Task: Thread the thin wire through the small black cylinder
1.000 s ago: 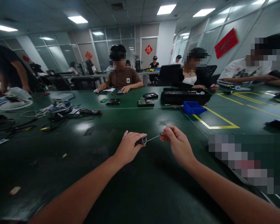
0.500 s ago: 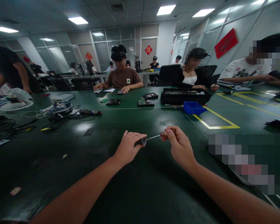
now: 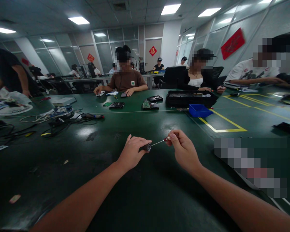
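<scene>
My left hand (image 3: 131, 153) is closed around a small dark cylindrical part (image 3: 148, 147), its round, shiny end facing right. Most of this part is hidden by my fingers. In my right hand (image 3: 186, 151), a screwdriver (image 3: 158, 142) is pinched by its reddish, partly see-through handle. Its thin metal shaft points left, with the tip at the cylinder's round end. Whether the tip touches it or sits inside, I cannot tell. Both hands are over the dark green table (image 3: 145, 199).
A blue bin (image 3: 200, 111) stands by a long black housing (image 3: 189, 99). Hard drives (image 3: 150, 105) lie across the table, near a seated person (image 3: 128, 79). Tangled cables (image 3: 60, 119) are on the left. A blurred-out flat item (image 3: 248, 166) lies right of my right arm.
The view has shifted slightly. My right hand and the screwdriver have come a touch closer to the cylindrical part; my left hand keeps its hold.
</scene>
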`<state>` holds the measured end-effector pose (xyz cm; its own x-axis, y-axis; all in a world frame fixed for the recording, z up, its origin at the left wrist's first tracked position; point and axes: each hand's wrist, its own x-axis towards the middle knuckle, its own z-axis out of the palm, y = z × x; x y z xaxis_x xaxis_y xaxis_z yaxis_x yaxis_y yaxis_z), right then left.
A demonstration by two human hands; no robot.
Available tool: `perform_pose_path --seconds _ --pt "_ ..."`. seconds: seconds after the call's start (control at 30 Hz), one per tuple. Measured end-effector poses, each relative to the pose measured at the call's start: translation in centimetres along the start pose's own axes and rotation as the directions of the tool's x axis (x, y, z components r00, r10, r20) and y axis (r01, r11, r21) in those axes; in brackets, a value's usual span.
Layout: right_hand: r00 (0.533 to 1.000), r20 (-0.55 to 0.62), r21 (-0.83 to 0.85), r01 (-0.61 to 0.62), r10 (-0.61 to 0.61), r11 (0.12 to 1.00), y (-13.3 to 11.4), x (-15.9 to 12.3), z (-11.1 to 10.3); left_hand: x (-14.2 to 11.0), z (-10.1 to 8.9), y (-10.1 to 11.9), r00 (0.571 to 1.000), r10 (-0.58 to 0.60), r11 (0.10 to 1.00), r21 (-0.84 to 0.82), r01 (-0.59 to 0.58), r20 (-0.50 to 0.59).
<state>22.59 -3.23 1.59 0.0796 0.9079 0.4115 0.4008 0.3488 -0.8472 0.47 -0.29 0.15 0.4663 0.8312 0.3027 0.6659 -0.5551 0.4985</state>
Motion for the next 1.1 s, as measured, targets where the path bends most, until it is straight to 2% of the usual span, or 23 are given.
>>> perform_pose_path --seconds 0.17,0.43,0.53,0.67,0.8,0.9,1.0,1.1 --pt "1.0 -0.003 -0.005 -0.002 0.002 1.0 0.07 -0.04 0.03 0.18 -0.02 -0.26 1.0 -0.016 1.0 -0.001 0.016 -0.008" --pt "0.996 -0.077 -0.021 0.046 -0.048 0.999 0.37 -0.34 -0.04 0.3 -0.03 -0.42 0.999 -0.028 0.999 -0.047 0.027 -0.024" --pt "0.996 -0.038 -0.009 0.075 -0.076 0.997 0.44 -0.39 0.02 0.29 -0.07 -0.3 0.999 -0.04 0.998 -0.049 0.039 -0.018" --pt "0.998 -0.011 -0.082 0.065 -0.066 0.995 0.38 -0.31 0.06 0.22 -0.08 -0.24 0.999 -0.053 0.996 -0.072 0.052 -0.014" --pt "0.996 -0.049 -0.07 0.068 -0.072 0.995 0.17 -0.28 -0.08 0.25 -0.04 -0.28 0.991 -0.117 0.977 -0.186 0.105 -0.058" --pt "0.994 -0.069 -0.053 0.083 -0.087 0.995 -0.02 -0.39 -0.29 0.41 0.07 -0.49 0.977 -0.199 0.923 -0.352 0.159 -0.08" --pt "0.991 -0.08 -0.051 0.106 -0.11 0.993 -0.27 -0.5 -0.5 0.61 0.11 -0.69 0.965 -0.259 0.824 -0.529 0.204 -0.032" --pt "0.986 -0.1 -0.056 0.131 -0.136 0.99 -0.51 -0.54 -0.63 0.85 -0.16 -0.37 0.952 -0.305 0.781 -0.564 0.268 0.03"
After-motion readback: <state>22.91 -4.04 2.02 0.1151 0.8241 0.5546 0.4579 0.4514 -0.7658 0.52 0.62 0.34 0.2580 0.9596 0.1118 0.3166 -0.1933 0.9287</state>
